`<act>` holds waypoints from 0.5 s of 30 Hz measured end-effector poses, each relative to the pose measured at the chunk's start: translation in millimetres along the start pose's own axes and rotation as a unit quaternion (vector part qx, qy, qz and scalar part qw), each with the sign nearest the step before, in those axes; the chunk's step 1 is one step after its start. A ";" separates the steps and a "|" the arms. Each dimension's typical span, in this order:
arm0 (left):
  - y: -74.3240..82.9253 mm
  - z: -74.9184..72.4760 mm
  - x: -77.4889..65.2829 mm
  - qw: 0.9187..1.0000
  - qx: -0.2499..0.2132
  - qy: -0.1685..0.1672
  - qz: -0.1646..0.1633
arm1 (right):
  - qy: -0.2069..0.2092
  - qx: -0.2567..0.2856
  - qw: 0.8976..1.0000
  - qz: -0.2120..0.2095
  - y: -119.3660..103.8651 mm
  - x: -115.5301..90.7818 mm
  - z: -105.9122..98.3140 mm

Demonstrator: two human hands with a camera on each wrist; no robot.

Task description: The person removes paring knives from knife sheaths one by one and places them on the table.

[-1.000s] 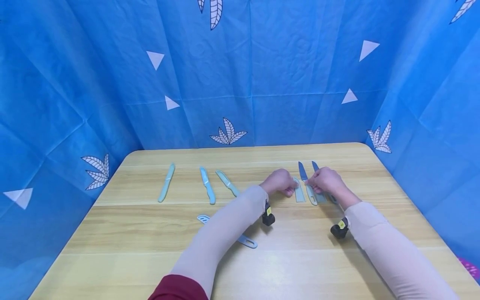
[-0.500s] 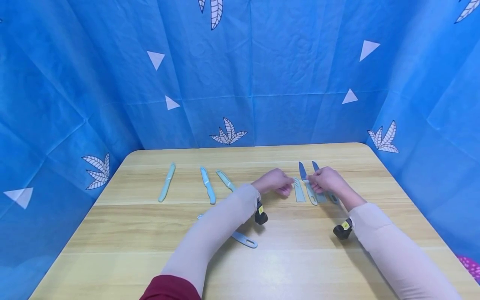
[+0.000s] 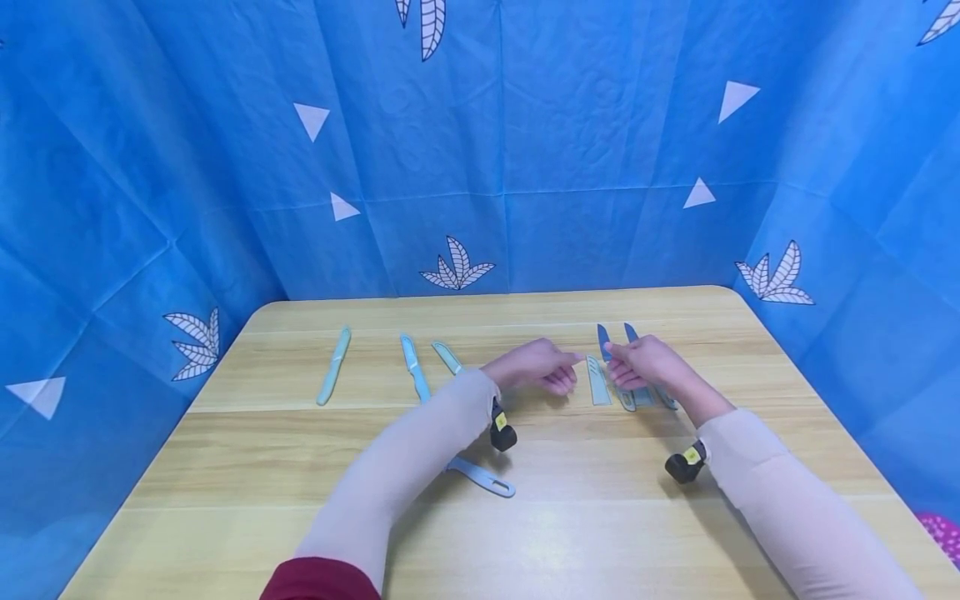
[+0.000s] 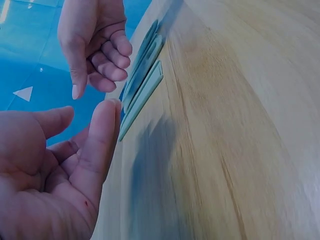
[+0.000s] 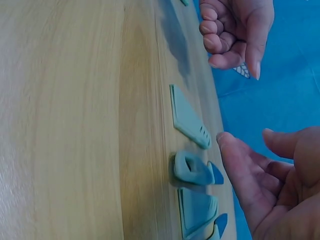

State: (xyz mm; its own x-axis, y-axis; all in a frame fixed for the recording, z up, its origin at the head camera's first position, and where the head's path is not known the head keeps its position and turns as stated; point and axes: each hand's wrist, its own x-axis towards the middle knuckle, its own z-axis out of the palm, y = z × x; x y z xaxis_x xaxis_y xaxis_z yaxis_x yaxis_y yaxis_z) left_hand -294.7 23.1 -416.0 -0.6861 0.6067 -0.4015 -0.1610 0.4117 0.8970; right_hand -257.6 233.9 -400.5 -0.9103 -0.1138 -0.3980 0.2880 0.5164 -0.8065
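Note:
My left hand point(image 3: 536, 367) hovers left of a pale green blade sheath point(image 3: 597, 382), holding nothing, its thumb and index finger apart in the left wrist view. The right hand point(image 3: 647, 363) is also free, fingers loosely bent, above a paring knife point(image 5: 192, 169) whose dark blue blade point(image 3: 603, 335) points to the far edge. The knife lies just right of the sheath, its handle partly hidden by the hand in the head view. Further right lie a second sheath point(image 5: 197, 210) and a second knife with a blue blade point(image 3: 631, 332), both partly covered by that hand.
On the left side of the wooden table point(image 3: 262, 467) lie a green sheathed knife point(image 3: 333, 367), a blue one point(image 3: 415, 371) and another green one point(image 3: 447, 357). A blue knife handle point(image 3: 483, 477) shows nearer the front, under the left forearm. A blue curtain point(image 3: 525, 208) hangs behind.
My left hand has let go of the sheath and drawn away to the left. The right fingers have come off the knife handle and lifted slightly. Knives and sheaths stay in place.

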 end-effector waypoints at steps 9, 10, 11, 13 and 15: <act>-3.2 -7.5 -9.9 0.999 0.025 -0.023 0.013 | -0.026 0.029 0.999 -0.034 -6.8 -4.6 6.4; -3.6 -8.6 -11.0 0.999 0.030 -0.026 0.014 | -0.028 0.030 0.998 -0.038 -7.4 -4.8 7.3; -4.1 -9.5 -12.1 0.999 0.038 -0.028 0.017 | -0.032 0.028 0.998 -0.046 -7.6 -4.7 8.0; -5.1 -11.2 -14.8 0.998 0.053 -0.031 0.022 | -0.037 0.029 0.997 -0.053 -8.5 -4.6 9.4; -5.7 -12.1 -18.4 0.997 0.066 -0.035 0.028 | -0.043 0.027 0.997 -0.061 -9.1 -4.3 10.4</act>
State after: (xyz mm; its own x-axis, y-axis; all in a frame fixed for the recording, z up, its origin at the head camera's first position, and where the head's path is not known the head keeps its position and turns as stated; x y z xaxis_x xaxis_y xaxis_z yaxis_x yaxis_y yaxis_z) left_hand -289.8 1.3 -411.5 -0.6390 0.6756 -0.3678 -0.0256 0.4592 0.8879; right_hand -253.3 220.8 -396.0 -0.9116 -0.2458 -0.3295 0.1948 0.4475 -0.8728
